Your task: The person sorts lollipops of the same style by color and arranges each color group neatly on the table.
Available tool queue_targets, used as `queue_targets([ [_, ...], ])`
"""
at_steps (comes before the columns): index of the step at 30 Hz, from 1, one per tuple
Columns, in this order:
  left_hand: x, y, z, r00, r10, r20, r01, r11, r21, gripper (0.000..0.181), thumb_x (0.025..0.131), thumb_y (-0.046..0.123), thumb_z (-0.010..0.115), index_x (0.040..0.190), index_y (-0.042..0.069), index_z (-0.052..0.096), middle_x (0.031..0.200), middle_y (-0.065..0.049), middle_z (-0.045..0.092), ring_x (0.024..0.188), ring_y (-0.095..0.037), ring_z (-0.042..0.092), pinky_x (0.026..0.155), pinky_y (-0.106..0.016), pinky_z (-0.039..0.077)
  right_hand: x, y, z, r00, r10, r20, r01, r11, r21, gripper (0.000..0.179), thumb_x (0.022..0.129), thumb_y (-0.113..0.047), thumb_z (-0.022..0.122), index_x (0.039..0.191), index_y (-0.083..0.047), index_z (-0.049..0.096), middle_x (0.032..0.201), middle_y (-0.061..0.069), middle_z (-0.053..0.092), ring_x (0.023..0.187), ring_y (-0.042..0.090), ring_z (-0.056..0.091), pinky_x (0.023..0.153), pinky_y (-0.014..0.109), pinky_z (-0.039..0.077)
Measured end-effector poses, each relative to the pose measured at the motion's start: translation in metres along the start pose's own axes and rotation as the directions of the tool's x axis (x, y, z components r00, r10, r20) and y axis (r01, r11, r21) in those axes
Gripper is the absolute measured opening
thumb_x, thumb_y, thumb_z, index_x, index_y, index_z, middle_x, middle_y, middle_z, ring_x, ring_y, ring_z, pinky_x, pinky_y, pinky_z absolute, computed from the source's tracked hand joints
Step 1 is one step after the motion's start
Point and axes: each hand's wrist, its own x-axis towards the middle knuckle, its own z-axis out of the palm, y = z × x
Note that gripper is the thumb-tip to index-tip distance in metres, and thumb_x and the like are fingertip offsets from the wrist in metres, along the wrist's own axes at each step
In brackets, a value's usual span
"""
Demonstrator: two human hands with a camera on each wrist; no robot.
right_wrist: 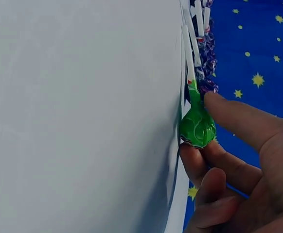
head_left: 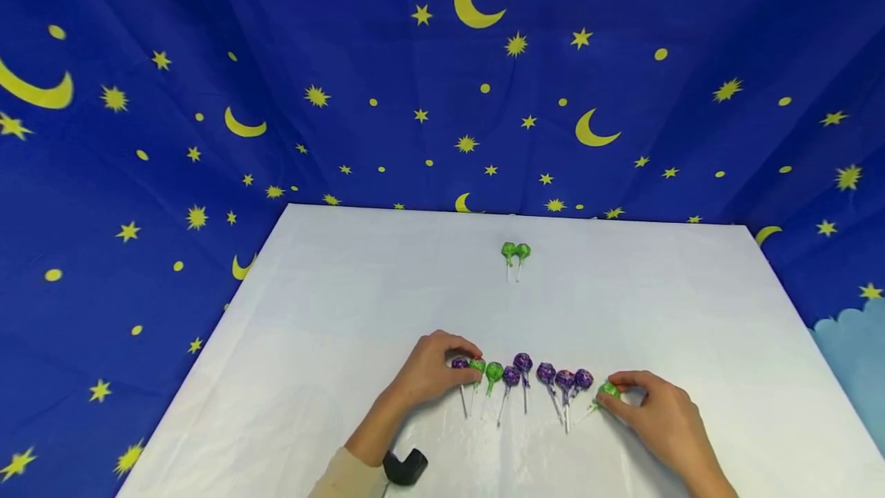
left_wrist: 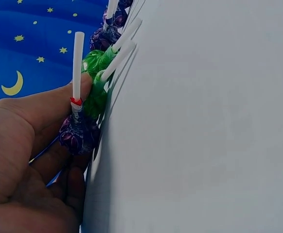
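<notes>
My left hand [head_left: 430,371] pinches a green-wrapped lollipop [head_left: 477,365] by its head, at the left end of a loose row on the white table. A purple lollipop [left_wrist: 78,133] sits within the curve of that hand, beside the green one. Just right of the fingers lies another green lollipop [head_left: 494,372]. At the row's right end, my right hand [head_left: 664,413] grips a green lollipop [right_wrist: 198,124] by the head between thumb and fingers, its white stick pointing away from the palm. Purple lollipops [head_left: 546,373] lie between the hands, sticks toward me.
Two green lollipops [head_left: 515,250] lie together farther back on the white table [head_left: 373,275]. A black curved object [head_left: 406,467] shows by the left wrist. Blue cloth [head_left: 387,60] with yellow moons and stars hangs behind and beside the table.
</notes>
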Motion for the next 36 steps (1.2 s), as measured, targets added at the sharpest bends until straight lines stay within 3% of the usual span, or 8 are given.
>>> queue_targets([
  [12,0.002,0.001,0.003,1.000,0.001,-0.008,-0.001,1.000,-0.006,0.026,0.076,0.032,0.082,0.100,0.025,0.075,0.095,0.017,0.065,0.095,-0.009,0.056,0.091,-0.037,0.041,-0.004,0.002,0.002,1.000,-0.005,-0.021,0.006,1.000,0.020,0.046,0.077,-0.041,0.079,0.108,-0.008,0.072,0.092,0.003,0.068,0.060,0.015,0.047,0.053,0.032,0.036],
  [21,0.001,0.003,0.003,1.000,-0.008,-0.024,0.008,1.000,-0.027,0.024,0.077,0.032,0.081,0.099,0.026,0.075,0.092,0.018,0.065,0.090,-0.007,0.056,0.087,-0.033,0.043,-0.005,0.003,0.002,1.000,0.002,-0.010,-0.002,1.000,0.025,0.046,0.078,-0.043,0.078,0.109,-0.009,0.072,0.097,0.006,0.069,0.059,0.016,0.046,0.053,0.033,0.035],
  [30,0.000,0.005,0.002,0.998,-0.051,-0.028,0.049,0.996,-0.072,0.027,0.078,0.029,0.081,0.103,0.024,0.074,0.094,0.014,0.066,0.092,-0.008,0.059,0.088,-0.035,0.044,-0.004,0.004,0.001,0.996,-0.058,-0.066,0.059,0.998,0.008,0.040,0.077,-0.042,0.079,0.104,-0.013,0.073,0.100,0.007,0.070,0.089,0.032,0.063,0.071,0.049,0.047],
  [36,0.008,0.010,-0.003,0.998,-0.055,-0.031,0.052,0.995,-0.086,0.024,0.079,0.028,0.080,0.102,0.023,0.074,0.092,0.013,0.067,0.089,-0.011,0.061,0.082,-0.034,0.047,-0.004,0.004,0.000,0.997,-0.064,-0.050,0.065,0.998,0.008,0.039,0.076,-0.042,0.080,0.103,-0.014,0.074,0.100,0.007,0.070,0.091,0.034,0.063,0.073,0.050,0.046],
])
